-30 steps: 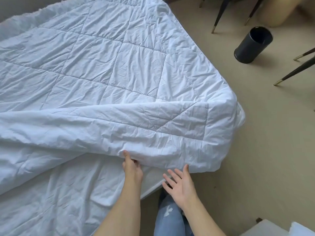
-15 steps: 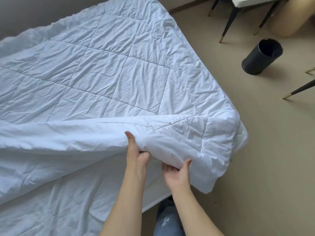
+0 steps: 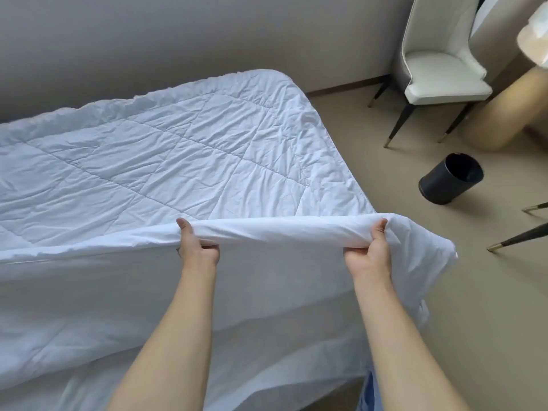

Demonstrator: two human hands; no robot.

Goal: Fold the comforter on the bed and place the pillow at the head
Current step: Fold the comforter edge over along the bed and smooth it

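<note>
A white quilted comforter [image 3: 166, 161] covers the bed from the far wall to the near side. Its near edge is lifted off the bed as a rolled fold. My left hand [image 3: 198, 244] grips that fold with the thumb on top. My right hand [image 3: 367, 250] grips the same fold further right, close to the comforter's corner, which hangs down past it. Cloth hangs from the fold in front of my arms and hides the bed below. No pillow is in view.
A grey wall runs behind the bed. On the beige floor to the right stand a black round bin [image 3: 450, 178], a white chair [image 3: 441, 69] with dark legs, and a tan round base [image 3: 510, 114]. More dark furniture legs [image 3: 519, 237] show at the right edge.
Both hands took hold of the comforter's near edge, spread apart along it and raised it off the bed. The camera has tilted up, showing the wall and chair.
</note>
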